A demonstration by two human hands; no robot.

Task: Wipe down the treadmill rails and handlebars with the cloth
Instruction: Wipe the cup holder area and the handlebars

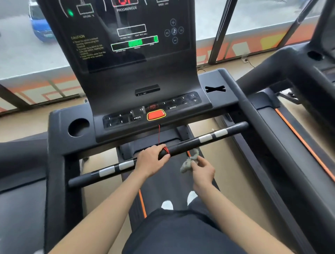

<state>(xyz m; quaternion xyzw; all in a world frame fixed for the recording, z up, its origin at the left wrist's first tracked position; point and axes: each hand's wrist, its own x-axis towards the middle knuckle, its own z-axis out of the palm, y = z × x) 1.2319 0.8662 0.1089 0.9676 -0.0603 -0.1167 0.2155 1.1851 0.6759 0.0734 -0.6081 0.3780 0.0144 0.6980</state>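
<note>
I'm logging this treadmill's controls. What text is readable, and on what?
"PROGAM/MODE": top of the black console screen.
"CAUTION": yellow heading at its left; the lines below are blurred.
"PROG": black left keypad.
"MODE": black right keypad.
"3", "6", "9", "12": both keypads.
Red display digits, window captions: unreadable.

Console [145, 116] behind handlebar [184, 145]; cloth [189, 162] just beside handlebar

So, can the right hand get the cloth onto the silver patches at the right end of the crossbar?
Probably yes: the right hand holds the cloth just below the crossbar, and nothing sits between it and those silver patches.
</note>
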